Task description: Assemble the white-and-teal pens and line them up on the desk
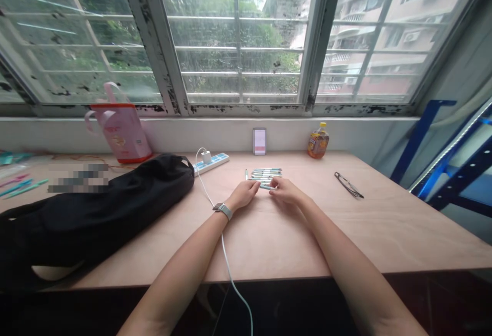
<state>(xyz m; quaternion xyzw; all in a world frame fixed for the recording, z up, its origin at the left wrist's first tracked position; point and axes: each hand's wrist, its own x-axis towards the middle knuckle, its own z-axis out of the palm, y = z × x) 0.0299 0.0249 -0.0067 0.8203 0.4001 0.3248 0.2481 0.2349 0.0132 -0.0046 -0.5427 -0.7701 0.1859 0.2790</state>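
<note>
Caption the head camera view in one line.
Left hand and right hand meet at a pen beside more pens on a wooden desk.

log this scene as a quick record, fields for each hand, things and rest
left hand: fingertips at one end of a teal-and-white pen, watch on the wrist
right hand: fingers pinching the same pen
things: row of pens lying side by side just beyond the hands on a plywood table
rest: power strip, upright smartphone, orange-labelled bottle, black bag
</note>
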